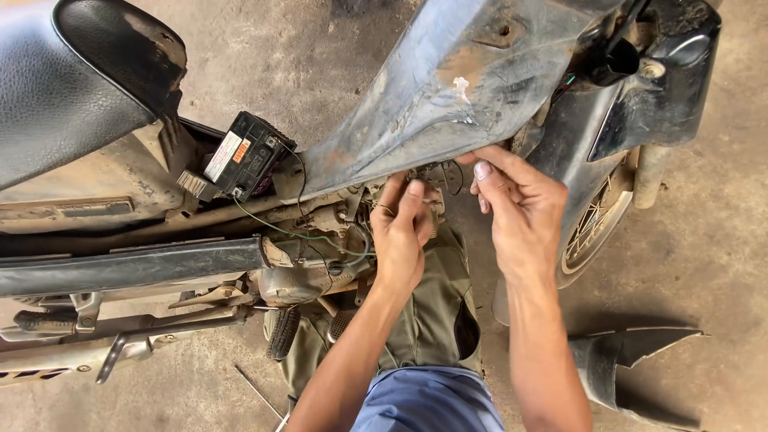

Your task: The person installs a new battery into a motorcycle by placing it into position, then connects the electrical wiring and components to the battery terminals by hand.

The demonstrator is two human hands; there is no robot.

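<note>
Seen from the head camera, a dusty motorcycle [240, 216] lies across the view on a concrete floor [704, 240], its body covers partly stripped off. The left hand [400, 232] reaches in under the grey frame panel [448, 88] and rests against the small metal engine part [428, 196] tucked below it. A ring shows on one finger. Its fingers are curled close together around that part, a narrow grip, though whether they truly clamp it cannot be told, since the hand hides the contact. The right hand [516, 204] sits just beside the left one, on the far side of the same part. Its thumb and forefinger are pinched together at the lower edge of the grey panel, a narrow grip on something too small to make out.

Thin green and black wires [308, 236] run from the engine area up to a black battery [248, 156] with a white and orange label, which sits tilted at the open seat bay. The black seat [72, 80] fills the upper left corner. The front wheel [596, 224] with its spokes stands to the right of the hands, below the black front fairing [664, 80]. A loose dark cover piece [632, 364] lies on the floor at lower right. The person's olive trouser knee [436, 320] sits just below the hands.
</note>
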